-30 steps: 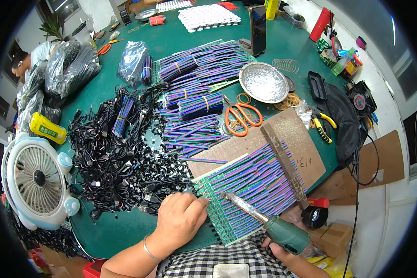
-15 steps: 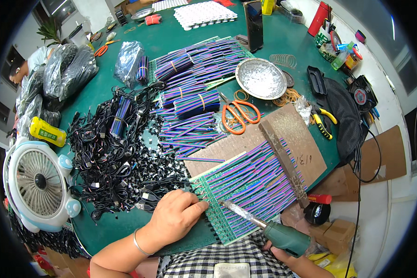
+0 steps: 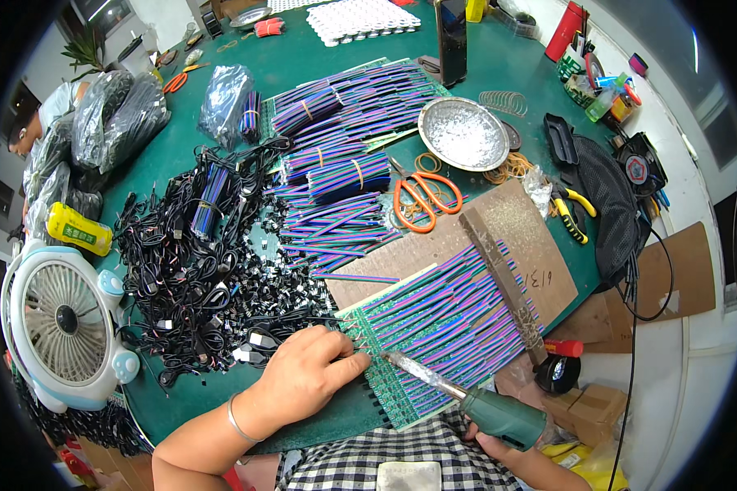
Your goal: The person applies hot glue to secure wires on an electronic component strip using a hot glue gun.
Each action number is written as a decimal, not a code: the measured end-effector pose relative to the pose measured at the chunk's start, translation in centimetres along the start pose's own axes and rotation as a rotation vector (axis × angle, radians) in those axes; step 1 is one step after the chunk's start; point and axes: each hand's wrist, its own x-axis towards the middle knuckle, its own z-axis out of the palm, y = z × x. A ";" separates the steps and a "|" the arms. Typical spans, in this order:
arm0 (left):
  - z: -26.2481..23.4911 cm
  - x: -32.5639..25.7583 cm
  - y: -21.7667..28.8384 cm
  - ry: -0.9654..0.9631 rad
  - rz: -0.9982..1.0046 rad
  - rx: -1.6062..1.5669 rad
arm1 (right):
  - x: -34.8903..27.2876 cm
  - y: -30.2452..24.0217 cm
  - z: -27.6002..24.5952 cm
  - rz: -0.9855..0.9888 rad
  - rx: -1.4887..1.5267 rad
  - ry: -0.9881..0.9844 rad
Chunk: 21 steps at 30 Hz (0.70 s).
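My left hand (image 3: 307, 370) rests at the left edge of a green circuit board panel (image 3: 385, 385), fingers curled and thumb stretched along them; whatever they pinch is hidden. Thin wire ends (image 3: 354, 334) show just beyond these fingers. My right hand (image 3: 493, 444), mostly covered by the tool, grips a green-handled soldering iron (image 3: 504, 416). Its metal tip is over the panel's left part, close to my left thumb. Rows of purple, blue and black striped wires (image 3: 450, 327) run rightward from the panel. A wooden bar (image 3: 504, 286) lies across them, on a brown board (image 3: 532, 221).
Black cables (image 3: 180, 286) heap at left beside a small fan (image 3: 65, 319). Behind lie bundled striped wires (image 3: 348, 180), orange-handled scissors (image 3: 418, 200) and a metal bowl (image 3: 463, 135). Yellow-handled pliers (image 3: 573, 214) and a phone (image 3: 452, 41) are further right. A person (image 3: 37, 123) sits far left.
The iron's tip has shifted slightly left and up over the panel. My left hand stays at the panel's edge, a little more to the left. The whole view has tilted slightly.
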 end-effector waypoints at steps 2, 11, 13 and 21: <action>-0.1 -0.1 -0.1 0.005 0.015 0.005 | -0.1 0.3 0.0 -0.047 -0.040 0.003; 0.1 0.0 -0.1 0.025 0.042 0.017 | 0.0 0.3 0.2 -0.012 -0.018 -0.029; 0.1 0.1 -0.1 0.053 0.049 0.000 | 0.0 -0.6 0.2 0.017 -0.002 -0.033; -0.4 0.0 0.2 -0.035 0.029 0.042 | 0.2 -0.2 1.2 -0.005 0.242 0.126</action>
